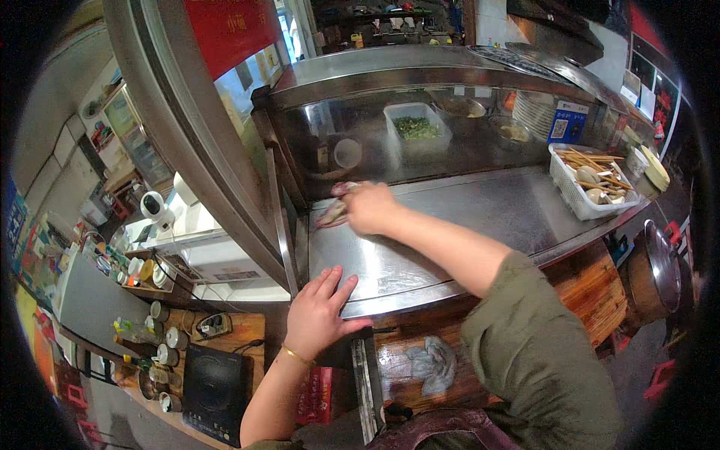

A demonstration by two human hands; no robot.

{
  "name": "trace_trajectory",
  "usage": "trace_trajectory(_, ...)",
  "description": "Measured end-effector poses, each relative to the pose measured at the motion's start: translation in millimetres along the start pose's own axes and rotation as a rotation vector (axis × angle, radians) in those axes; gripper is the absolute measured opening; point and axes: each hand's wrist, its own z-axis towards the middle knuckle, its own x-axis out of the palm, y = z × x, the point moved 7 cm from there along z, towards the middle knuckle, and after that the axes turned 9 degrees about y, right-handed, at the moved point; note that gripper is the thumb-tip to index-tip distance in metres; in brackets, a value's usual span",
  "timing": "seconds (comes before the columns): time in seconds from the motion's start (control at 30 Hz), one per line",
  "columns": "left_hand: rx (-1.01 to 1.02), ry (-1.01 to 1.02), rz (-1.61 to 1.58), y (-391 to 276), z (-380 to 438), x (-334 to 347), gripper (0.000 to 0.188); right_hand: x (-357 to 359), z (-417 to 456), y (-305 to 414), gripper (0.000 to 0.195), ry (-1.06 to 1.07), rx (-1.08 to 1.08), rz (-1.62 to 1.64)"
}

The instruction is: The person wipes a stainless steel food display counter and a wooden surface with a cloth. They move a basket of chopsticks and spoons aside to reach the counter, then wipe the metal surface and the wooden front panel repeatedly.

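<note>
My right hand (371,208) holds a crumpled, patterned cloth (333,216) against the stainless steel counter (416,236), near its far left corner. The hand is slightly blurred and hides part of the cloth. My left hand (320,312), with a gold-coloured bracelet at the wrist, rests at the counter's front left edge. Its fingers are apart and it holds nothing. Below the counter, a grey-blue cloth (436,365) lies crumpled on a wooden surface (405,388).
A white plastic basket (596,209) of wooden chopsticks and spoons stands at the counter's right end. Behind the glass is a container (417,135) of chopped greens. A metal post (191,129) rises at left. An induction cooker (216,388) and several lidded jars (167,354) sit lower left.
</note>
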Motion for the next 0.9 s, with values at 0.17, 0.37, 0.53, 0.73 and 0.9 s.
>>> trace_trajectory(0.17, 0.053, -0.047, -0.026, -4.2, 2.6, -2.0, 0.071, -14.5, -100.1, -149.7, 0.035, -0.05, 0.271, -0.032)
trace_trajectory(0.37, 0.046, -0.05, 0.003, -5.1, 1.2, -0.5, 0.072, -25.7, -215.7, -225.1, 0.029, -0.14, 0.623, -0.159)
trace_trajectory(0.53, 0.079, -0.065, 0.062, -8.4, -0.6, -0.5, 0.071, -36.4, -242.3, -121.5, 0.027, -0.3, 0.284, -0.042)
trace_trajectory(0.73, 0.098, -0.041, 0.096, -8.2, 2.0, 2.9, 0.07, -42.9, -201.8, -57.9, 0.048, -0.331, 0.172, -0.079)
trace_trajectory(0.9, 0.099, 0.015, 0.102, -3.6, 0.0, 8.8, 0.069, 6.7, -257.1, 16.1, 0.029, -0.615, -0.145, 0.323)
